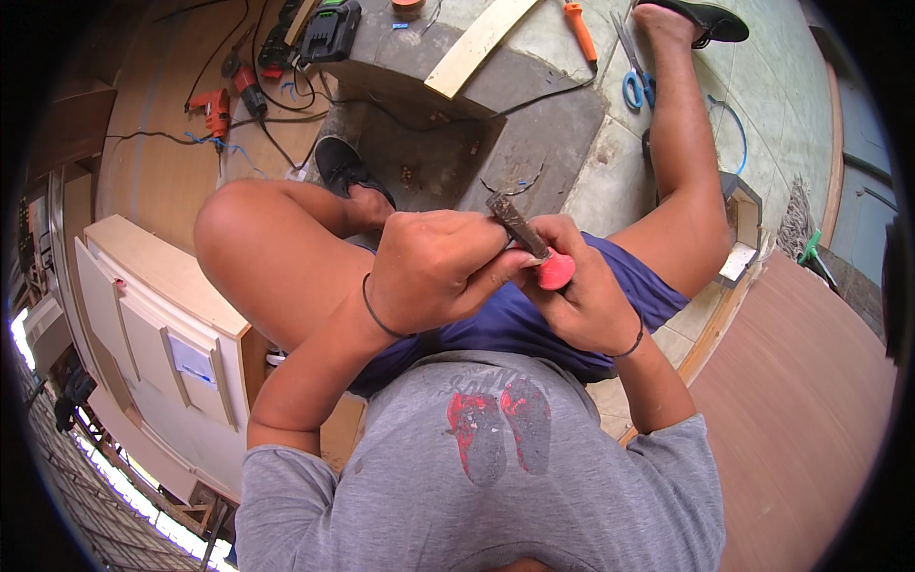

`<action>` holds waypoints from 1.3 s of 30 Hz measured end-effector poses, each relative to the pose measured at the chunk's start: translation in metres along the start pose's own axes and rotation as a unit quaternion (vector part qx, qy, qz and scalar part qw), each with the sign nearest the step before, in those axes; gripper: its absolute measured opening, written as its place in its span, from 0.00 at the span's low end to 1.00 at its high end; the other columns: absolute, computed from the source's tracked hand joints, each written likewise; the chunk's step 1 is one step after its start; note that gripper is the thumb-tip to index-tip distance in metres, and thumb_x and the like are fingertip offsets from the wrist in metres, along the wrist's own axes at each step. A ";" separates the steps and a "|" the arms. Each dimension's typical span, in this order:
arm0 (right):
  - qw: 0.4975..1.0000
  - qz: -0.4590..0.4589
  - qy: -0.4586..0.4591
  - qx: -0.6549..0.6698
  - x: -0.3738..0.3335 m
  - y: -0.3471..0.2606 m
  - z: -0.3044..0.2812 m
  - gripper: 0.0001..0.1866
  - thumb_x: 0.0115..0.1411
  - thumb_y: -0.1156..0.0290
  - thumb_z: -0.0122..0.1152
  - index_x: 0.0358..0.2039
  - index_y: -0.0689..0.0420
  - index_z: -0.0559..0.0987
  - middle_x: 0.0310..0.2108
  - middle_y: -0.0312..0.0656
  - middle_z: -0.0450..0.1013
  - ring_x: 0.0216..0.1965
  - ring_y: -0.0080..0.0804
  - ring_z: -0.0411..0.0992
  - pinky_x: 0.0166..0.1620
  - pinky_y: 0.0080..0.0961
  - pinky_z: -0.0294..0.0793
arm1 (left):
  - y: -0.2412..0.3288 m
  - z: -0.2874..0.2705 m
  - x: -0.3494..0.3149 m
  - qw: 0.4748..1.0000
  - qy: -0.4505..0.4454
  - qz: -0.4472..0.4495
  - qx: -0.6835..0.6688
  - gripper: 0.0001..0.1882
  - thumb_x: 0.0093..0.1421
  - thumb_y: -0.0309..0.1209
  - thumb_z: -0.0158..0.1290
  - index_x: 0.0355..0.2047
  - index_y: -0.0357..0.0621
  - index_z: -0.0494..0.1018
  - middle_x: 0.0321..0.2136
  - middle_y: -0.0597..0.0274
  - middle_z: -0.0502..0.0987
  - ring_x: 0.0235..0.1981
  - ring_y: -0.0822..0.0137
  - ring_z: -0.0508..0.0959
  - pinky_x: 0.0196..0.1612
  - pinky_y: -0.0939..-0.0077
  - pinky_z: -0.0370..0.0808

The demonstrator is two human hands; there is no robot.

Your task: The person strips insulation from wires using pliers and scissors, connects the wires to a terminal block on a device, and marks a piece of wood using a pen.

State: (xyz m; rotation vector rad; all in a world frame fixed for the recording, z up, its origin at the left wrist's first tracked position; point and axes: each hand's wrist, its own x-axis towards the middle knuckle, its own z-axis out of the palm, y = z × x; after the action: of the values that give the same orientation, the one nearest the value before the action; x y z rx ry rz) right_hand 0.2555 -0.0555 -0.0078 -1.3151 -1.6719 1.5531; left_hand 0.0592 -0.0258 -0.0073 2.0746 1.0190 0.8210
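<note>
In front of my lap, both hands meet at a tool with a dark, worn metal bar [518, 227] and a rounded red end [556, 271]; its exact kind is unclear. My right hand [593, 300] is closed around the red end, thumb on the near side. My left hand [434, 262] is curled with thumb and forefinger pinched together right beside the metal. Whatever sits in that pinch is hidden or too small to name. The bar tilts up and left, past my left fingertips.
Ahead lies a concrete step [562, 143] with a wood strip [481, 46]. An orange-handled tool [579, 33] and blue-handled scissors [636, 81] rest at front right. Corded power tools [214, 112] and a black charger [331, 30] are at far left. A wooden panel [782, 410] stands at right, a cabinet piece [162, 343] at left.
</note>
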 end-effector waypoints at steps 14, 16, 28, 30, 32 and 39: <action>0.997 0.013 -0.051 0.065 -0.002 0.004 0.000 0.18 0.54 0.80 0.57 0.46 0.60 0.67 0.32 0.43 0.72 0.35 0.31 0.74 0.40 0.24 0.71 | -0.002 -0.002 0.000 0.998 0.008 0.023 -0.059 0.14 0.52 0.32 0.61 0.16 0.44 0.68 0.12 0.60 0.67 0.14 0.59 0.71 0.18 0.68 0.66; 0.995 0.015 -0.060 0.074 -0.003 0.003 -0.001 0.18 0.54 0.79 0.57 0.46 0.60 0.67 0.33 0.43 0.72 0.36 0.31 0.73 0.40 0.24 0.70 | -0.002 -0.002 0.000 0.998 0.005 0.026 -0.057 0.15 0.52 0.32 0.61 0.15 0.44 0.67 0.12 0.61 0.67 0.13 0.60 0.70 0.17 0.68 0.65; 0.994 0.023 -0.084 0.071 -0.004 0.006 -0.005 0.19 0.54 0.78 0.58 0.47 0.61 0.68 0.36 0.43 0.70 0.38 0.30 0.71 0.42 0.25 0.69 | -0.002 0.000 -0.002 0.998 0.010 0.030 -0.060 0.15 0.52 0.32 0.61 0.15 0.44 0.67 0.12 0.60 0.66 0.13 0.60 0.70 0.17 0.68 0.65; 0.993 0.021 -0.087 0.072 -0.004 0.007 -0.006 0.19 0.54 0.78 0.58 0.47 0.61 0.68 0.36 0.43 0.69 0.38 0.30 0.71 0.41 0.24 0.69 | -0.002 0.000 -0.002 0.998 0.010 0.031 -0.056 0.15 0.52 0.32 0.61 0.15 0.44 0.67 0.12 0.60 0.66 0.13 0.60 0.70 0.17 0.68 0.65; 0.992 0.027 -0.096 0.074 -0.003 0.006 -0.007 0.19 0.54 0.79 0.56 0.47 0.62 0.68 0.37 0.42 0.69 0.39 0.30 0.71 0.42 0.24 0.69 | -0.001 0.003 -0.004 0.998 0.011 0.032 -0.052 0.15 0.52 0.32 0.61 0.15 0.44 0.67 0.12 0.60 0.67 0.13 0.60 0.70 0.17 0.68 0.65; 0.988 0.011 -0.103 0.112 0.002 0.007 -0.007 0.22 0.55 0.82 0.54 0.51 0.62 0.65 0.41 0.39 0.67 0.43 0.25 0.68 0.47 0.22 0.67 | -0.006 0.000 -0.003 0.996 0.039 0.006 -0.075 0.18 0.50 0.31 0.63 0.14 0.43 0.64 0.11 0.60 0.65 0.11 0.61 0.67 0.15 0.70 0.61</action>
State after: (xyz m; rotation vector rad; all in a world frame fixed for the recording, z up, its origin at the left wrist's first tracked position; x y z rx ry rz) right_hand 0.2623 -0.0512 -0.0135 -1.0924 -1.5484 1.8833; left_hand 0.0553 -0.0255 -0.0121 1.9374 0.9573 0.9624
